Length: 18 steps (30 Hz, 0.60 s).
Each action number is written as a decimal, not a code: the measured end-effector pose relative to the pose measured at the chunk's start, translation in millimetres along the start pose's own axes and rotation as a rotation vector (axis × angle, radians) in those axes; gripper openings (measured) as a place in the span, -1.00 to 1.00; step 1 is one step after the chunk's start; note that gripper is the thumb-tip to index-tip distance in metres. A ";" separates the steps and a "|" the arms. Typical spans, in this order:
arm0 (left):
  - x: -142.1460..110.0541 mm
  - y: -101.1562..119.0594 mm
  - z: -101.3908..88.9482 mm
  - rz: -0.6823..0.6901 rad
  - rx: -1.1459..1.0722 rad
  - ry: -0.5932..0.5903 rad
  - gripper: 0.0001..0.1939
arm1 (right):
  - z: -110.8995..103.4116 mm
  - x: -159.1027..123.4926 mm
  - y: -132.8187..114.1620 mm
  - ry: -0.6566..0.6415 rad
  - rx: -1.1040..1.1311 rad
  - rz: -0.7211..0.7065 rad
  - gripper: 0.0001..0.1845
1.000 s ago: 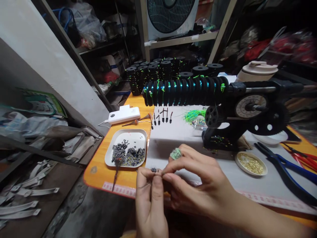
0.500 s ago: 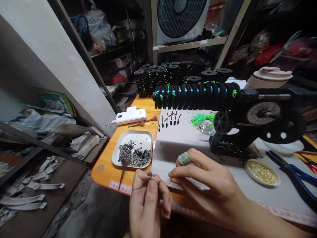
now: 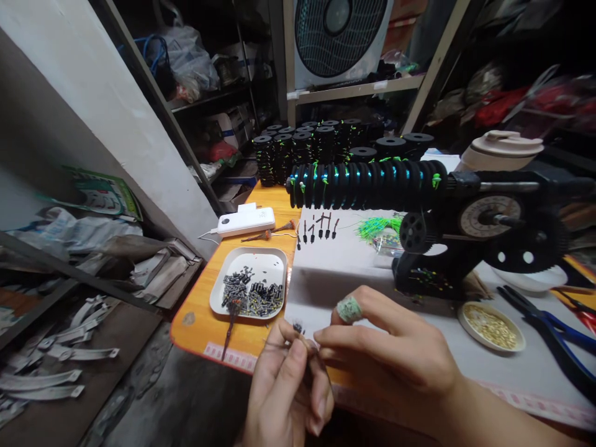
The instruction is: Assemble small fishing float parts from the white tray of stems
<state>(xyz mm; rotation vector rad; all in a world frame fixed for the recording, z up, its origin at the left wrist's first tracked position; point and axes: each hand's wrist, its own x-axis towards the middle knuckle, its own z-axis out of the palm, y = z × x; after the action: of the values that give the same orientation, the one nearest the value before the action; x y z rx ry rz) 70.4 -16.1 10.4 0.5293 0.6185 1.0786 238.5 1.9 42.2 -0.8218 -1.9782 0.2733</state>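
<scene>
Low at the table's front edge, my left hand (image 3: pixel 284 391) is closed, its thumb and fingers pinching a small dark piece with a bristly top (image 3: pixel 298 326). My right hand (image 3: pixel 403 347) comes in from the right with a green wrap (image 3: pixel 349 309) around one finger. Its fingers are bent together, and their tips are right beside the pinched piece; what they hold, if anything, is hidden. To the left, a white tray (image 3: pixel 242 257) contains many small dark and grey tube-like parts. A dark twig-like stem (image 3: pixel 228 335) leans on its near rim.
A black geared machine (image 3: pixel 419 242) carries a horizontal roll of black discs (image 3: pixel 363 183) with green threads. Several black spools (image 3: pixel 302 146) stand behind. Right are a dish of gold bits (image 3: pixel 493 329) and blue-handled pliers (image 3: pixel 549 335). A white power bank (image 3: pixel 246 220) lies at back left.
Both hands have shifted slightly; my left hand has moved right, closer to my right fingertips. The bristly top of the pinched piece now stands up more visibly.
</scene>
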 end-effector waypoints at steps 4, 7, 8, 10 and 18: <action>1.2 -8.6 8.2 0.058 0.061 0.109 -0.68 | 3.8 -0.1 -0.6 -0.006 -0.003 -0.004 -0.89; 2.8 -15.6 13.0 0.253 0.043 0.212 -0.73 | 6.0 0.3 -2.4 -0.022 -0.100 -0.022 -0.88; 3.2 -16.1 13.3 0.354 0.047 0.230 -0.75 | 5.9 0.2 -2.6 -0.034 -0.127 -0.040 -0.87; 3.7 -12.0 11.1 0.571 0.106 0.228 -0.80 | 4.0 -0.5 -2.4 -0.055 -0.171 -0.082 -0.88; -4.5 43.8 -34.1 0.719 0.707 0.312 -0.84 | -6.7 1.4 -3.5 -0.068 -0.227 -0.090 -0.82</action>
<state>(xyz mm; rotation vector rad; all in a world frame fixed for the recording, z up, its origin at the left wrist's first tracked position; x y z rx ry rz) 17.3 -0.2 16.2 1.2755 1.1448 1.6324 242.1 -0.8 48.4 -0.8731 -2.1305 0.0241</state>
